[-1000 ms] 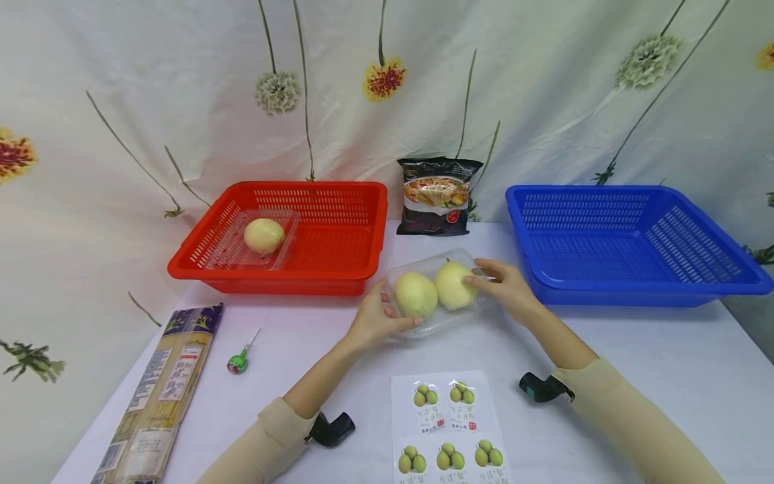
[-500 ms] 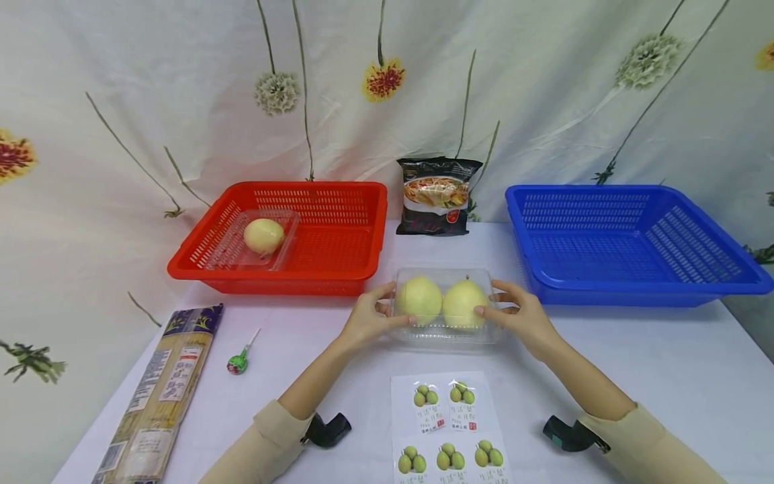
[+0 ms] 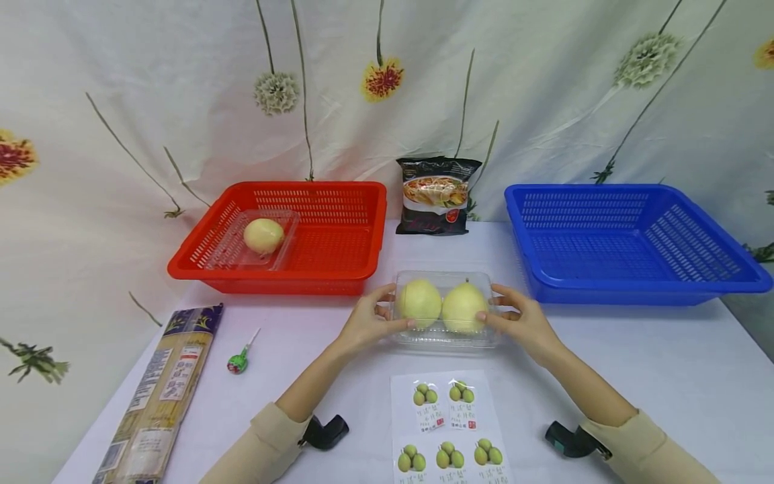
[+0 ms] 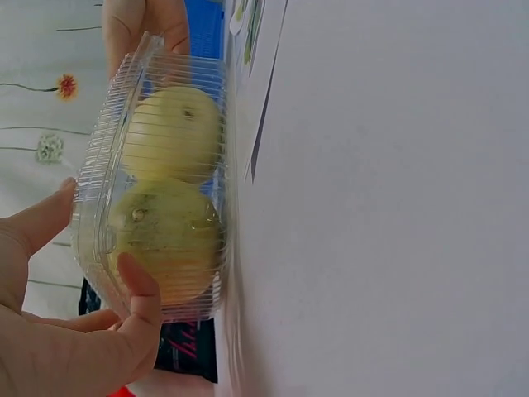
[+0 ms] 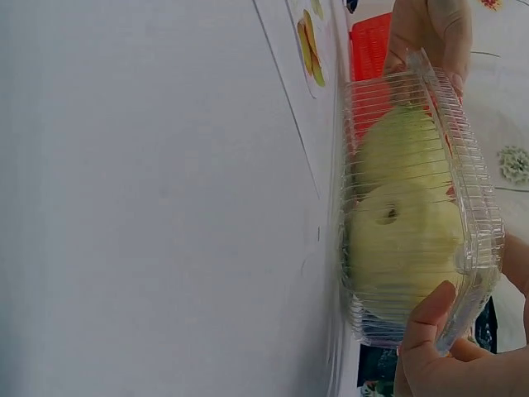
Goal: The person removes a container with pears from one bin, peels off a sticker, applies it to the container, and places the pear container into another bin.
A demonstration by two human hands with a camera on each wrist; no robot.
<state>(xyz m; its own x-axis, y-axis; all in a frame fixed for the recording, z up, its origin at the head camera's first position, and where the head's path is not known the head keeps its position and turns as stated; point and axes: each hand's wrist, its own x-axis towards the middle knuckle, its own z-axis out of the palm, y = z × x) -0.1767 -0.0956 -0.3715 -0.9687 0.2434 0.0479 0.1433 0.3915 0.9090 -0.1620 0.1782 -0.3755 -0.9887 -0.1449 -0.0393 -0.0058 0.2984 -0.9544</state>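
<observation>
The left hand and right hand, fingers partly curled, grip opposite ends of a clear plastic fruit box between them, two pale pears inside. A red basket sits beyond the left hand, a blue basket beyond the right.

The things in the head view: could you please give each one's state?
Clear box: lid down, gripped by left hand and right hand
Two pears: inside it
Red basket: upright, boxed pear inside
Blue basket: upright
Black packet: upright
Long packet: lying flat
Lollipop: wrapped
Sticker sheet: face up
</observation>
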